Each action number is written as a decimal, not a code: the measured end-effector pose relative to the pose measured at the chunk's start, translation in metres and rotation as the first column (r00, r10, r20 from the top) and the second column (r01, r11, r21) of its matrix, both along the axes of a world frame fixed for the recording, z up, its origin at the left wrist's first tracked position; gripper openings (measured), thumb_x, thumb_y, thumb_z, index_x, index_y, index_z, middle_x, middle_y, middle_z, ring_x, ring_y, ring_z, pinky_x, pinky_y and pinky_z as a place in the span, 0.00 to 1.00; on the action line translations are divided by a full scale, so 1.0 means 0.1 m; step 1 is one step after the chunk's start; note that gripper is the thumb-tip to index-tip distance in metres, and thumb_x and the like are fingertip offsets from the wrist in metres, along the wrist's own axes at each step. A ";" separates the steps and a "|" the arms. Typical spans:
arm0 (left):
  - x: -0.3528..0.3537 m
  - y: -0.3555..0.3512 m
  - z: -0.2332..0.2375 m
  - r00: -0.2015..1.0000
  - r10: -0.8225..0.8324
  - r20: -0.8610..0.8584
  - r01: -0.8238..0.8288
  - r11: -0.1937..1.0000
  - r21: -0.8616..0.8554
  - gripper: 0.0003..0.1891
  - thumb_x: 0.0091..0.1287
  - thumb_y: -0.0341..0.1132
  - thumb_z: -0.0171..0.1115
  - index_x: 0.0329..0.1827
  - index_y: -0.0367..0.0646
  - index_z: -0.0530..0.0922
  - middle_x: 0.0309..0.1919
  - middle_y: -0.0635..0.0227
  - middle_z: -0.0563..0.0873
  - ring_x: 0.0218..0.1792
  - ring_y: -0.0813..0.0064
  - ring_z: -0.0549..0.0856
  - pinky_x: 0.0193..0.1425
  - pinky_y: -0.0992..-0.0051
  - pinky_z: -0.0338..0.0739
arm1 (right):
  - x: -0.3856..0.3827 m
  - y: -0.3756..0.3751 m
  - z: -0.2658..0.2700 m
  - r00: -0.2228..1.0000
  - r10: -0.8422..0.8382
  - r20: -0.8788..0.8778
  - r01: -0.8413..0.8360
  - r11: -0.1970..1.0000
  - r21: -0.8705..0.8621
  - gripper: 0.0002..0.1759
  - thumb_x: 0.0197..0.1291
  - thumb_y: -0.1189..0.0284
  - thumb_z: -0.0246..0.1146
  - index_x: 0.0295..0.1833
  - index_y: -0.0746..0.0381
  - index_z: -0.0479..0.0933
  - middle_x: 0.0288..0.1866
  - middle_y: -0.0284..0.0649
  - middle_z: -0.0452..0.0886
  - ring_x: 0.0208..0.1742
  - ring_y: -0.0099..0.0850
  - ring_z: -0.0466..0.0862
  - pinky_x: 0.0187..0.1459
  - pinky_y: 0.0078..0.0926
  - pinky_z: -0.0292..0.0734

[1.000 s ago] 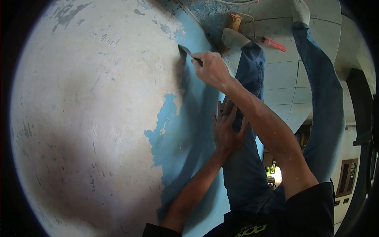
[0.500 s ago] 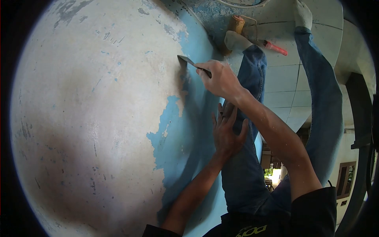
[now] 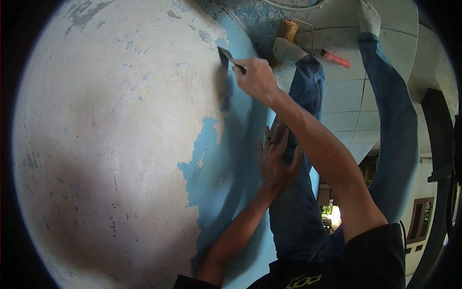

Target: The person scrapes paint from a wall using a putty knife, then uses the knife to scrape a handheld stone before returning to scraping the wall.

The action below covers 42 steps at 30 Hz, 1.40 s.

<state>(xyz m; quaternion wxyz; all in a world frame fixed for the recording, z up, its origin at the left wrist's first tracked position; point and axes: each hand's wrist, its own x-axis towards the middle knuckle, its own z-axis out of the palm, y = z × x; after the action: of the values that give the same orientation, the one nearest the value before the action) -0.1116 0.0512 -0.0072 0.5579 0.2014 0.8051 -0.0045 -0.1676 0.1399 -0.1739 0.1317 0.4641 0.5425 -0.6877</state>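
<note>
My right hand [image 3: 259, 79] is closed around the handle of a putty knife [image 3: 225, 54]. Its dark blade meets the wall [image 3: 144, 159] near the upper boundary between bare whitish plaster and the blue paint [image 3: 245, 144]. Lower down, my left hand [image 3: 278, 166] lies with fingers spread against my bent jeans leg [image 3: 296, 212], close to the blue surface. A small dark spot shows at its fingers; I cannot make out what it is. My right forearm passes just above the fingertips.
A paint roller [image 3: 288, 30] with a red handle [image 3: 336, 59] lies on the tiled floor [image 3: 341, 96] beside my foot. Part of a round rim [image 3: 298, 6] shows at the top. My other leg [image 3: 392, 111] stretches along the right, near a dark beam [image 3: 435, 135].
My right hand and the putty knife have moved up along the paint boundary, the forearm following. My left hand stays in nearly the same place.
</note>
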 end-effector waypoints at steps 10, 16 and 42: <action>0.01 0.00 -0.01 0.999 -0.035 -0.022 0.035 0.999 0.001 0.33 0.67 0.45 0.65 0.73 0.39 0.72 0.75 0.55 0.71 0.79 0.40 0.59 0.80 0.39 0.48 | -0.01 0.03 -0.04 1.000 -0.001 -0.015 0.000 0.999 -0.044 0.18 0.62 0.72 0.64 0.56 0.65 0.84 0.34 0.60 0.85 0.32 0.50 0.88 0.40 0.42 0.81; 0.00 0.00 -0.01 0.999 -0.027 -0.019 0.027 1.000 -0.008 0.33 0.68 0.46 0.64 0.74 0.40 0.71 0.76 0.57 0.69 0.79 0.40 0.59 0.80 0.39 0.48 | 0.12 0.17 0.17 0.996 0.059 -0.062 -0.066 0.992 -0.106 0.17 0.62 0.72 0.63 0.56 0.64 0.84 0.33 0.62 0.83 0.36 0.50 0.88 0.43 0.42 0.81; 0.17 0.02 0.02 1.000 0.030 -0.009 -0.030 0.999 0.019 0.31 0.68 0.45 0.65 0.72 0.43 0.73 0.74 0.51 0.72 0.79 0.41 0.59 0.80 0.41 0.47 | 0.40 0.03 0.19 0.984 0.120 -0.129 -0.122 0.992 -0.010 0.19 0.71 0.64 0.58 0.58 0.65 0.82 0.34 0.57 0.85 0.36 0.53 0.86 0.44 0.44 0.78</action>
<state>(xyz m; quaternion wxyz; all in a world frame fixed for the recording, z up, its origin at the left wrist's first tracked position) -0.0942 0.0534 -0.0049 0.5522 0.1945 0.8107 0.0105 -0.1272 0.1433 -0.1553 0.1422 0.3842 0.5709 -0.7115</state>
